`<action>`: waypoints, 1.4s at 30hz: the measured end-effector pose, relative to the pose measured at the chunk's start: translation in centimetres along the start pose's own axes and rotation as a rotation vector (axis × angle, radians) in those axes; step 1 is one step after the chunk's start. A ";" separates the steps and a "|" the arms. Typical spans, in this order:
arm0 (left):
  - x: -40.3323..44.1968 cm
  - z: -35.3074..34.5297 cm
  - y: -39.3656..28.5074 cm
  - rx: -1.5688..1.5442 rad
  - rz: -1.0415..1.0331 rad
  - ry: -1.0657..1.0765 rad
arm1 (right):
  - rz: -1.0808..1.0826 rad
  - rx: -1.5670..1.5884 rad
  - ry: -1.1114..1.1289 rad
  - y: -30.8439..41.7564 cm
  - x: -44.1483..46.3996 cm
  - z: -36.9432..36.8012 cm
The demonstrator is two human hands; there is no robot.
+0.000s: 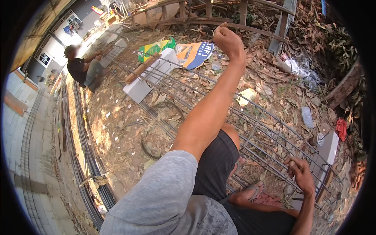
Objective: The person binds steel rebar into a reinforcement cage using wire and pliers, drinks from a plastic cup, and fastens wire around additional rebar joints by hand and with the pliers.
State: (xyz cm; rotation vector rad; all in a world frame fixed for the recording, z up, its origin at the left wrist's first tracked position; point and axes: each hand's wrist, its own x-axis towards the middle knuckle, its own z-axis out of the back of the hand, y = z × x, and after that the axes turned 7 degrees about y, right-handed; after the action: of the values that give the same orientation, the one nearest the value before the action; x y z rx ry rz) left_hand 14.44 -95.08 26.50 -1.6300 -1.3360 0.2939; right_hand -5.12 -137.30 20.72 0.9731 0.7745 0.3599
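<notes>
My left hand (pixel 229 42) is raised at the top of the view, beyond the rebar cage and near an orange and blue printed sack (pixel 196 55). Its fingers are curled into a fist; whatever they may hold is hidden. At the lower right, my right hand (pixel 300 173) is closed beside the long steel bars of the rebar cage (pixel 252 131). I cannot make out what lies between its fingers, or whether it touches the bars. The cage rests on a white block (pixel 328 148) at the right and another white block (pixel 137 92) farther left.
Another person (pixel 82 64) sits at the far end of the cage. Bundled long bars (pixel 74 129) lie along the left. A wooden ladder-like frame (pixel 192 18) stands behind. A green and yellow sack (pixel 150 51), dry leaves and plastic litter cover the ground.
</notes>
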 end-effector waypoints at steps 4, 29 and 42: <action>0.3 0.3 -0.7 -0.036 0.070 -0.020 | 0.042 -0.138 -0.009 0.4 0.1 0.0; -24.9 -6.3 -8.6 -0.295 0.636 1.158 | 0.215 -0.386 -0.729 2.9 -3.6 5.8; -35.8 -9.6 -7.6 -0.332 1.004 1.610 | 0.284 -0.405 -1.059 -2.4 -10.7 8.5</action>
State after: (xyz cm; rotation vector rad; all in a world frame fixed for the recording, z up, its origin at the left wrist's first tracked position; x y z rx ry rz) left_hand 3.26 -131.16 23.92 -1.8534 0.6966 -0.6281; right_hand -6.37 -150.06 26.00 0.7374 -0.3931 0.1840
